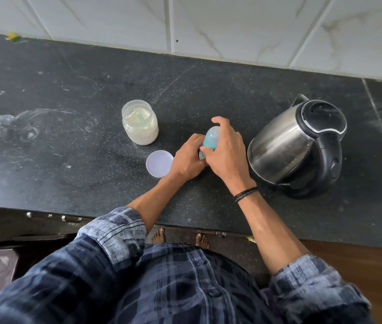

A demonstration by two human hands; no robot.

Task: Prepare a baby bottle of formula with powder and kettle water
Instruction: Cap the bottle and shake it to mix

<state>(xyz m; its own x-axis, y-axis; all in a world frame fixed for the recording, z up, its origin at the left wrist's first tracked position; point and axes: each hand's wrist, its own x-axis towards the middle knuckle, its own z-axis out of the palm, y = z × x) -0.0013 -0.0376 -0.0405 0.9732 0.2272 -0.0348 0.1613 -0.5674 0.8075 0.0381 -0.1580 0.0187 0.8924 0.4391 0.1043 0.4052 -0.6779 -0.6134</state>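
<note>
Bottle (212,136) gripped by both hands (186,160) (228,153) (kettle (285,146) right, open jar (139,127) left).

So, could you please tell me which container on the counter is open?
The powder jar: its lid lies off beside it, while the kettle is shut and the bottle wears its cap.

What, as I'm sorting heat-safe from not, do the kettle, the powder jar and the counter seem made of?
Kettle: likely stainless steel, shiny, with mirror-like reflections on its body; lid and handle look like black plastic.
Powder jar: clear, powder showing through the wall; plastic probably, glass possible.
Counter: dark speckled stone, perhaps granite, smooth with faint sheen.
</note>
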